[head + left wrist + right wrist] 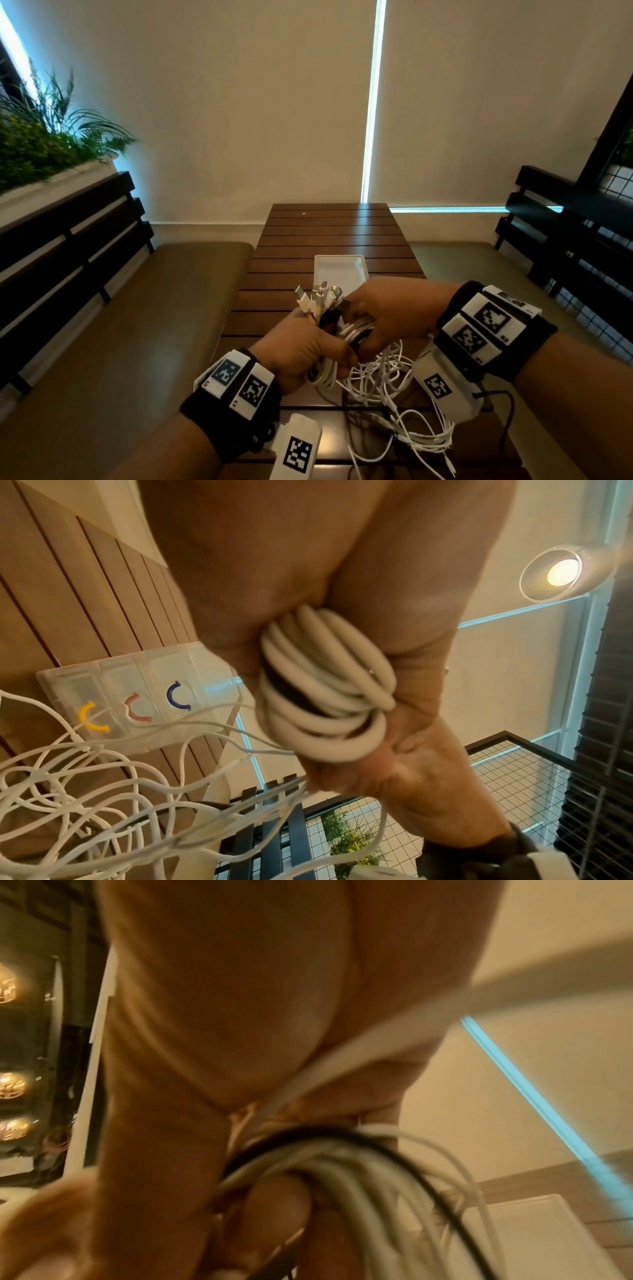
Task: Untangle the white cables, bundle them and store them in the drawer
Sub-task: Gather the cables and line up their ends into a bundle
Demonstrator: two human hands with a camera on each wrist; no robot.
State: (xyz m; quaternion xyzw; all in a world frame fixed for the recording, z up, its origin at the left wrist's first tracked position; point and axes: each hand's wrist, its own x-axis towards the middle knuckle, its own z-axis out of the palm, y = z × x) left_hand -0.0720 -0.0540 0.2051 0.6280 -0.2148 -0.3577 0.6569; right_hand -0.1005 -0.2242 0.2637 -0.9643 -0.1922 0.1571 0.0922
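Note:
A bundle of white cables [337,334] is held above the near part of the wooden table [329,236], plug ends [320,296] sticking up. My left hand [305,349] grips the looped cables [325,674] from the left. My right hand [383,318] grips the same bundle from the right, a cable [359,1047] running across its palm and a black band [308,1134] around the strands. A loose tangle of thin white cables [394,394] hangs from the bundle onto the table.
A white tray-like drawer [340,270] lies on the table just beyond my hands. A clear compartment box [137,696] with coloured clips sits nearby. Cushioned benches [154,308] flank the table on both sides; a planter [41,144] stands far left.

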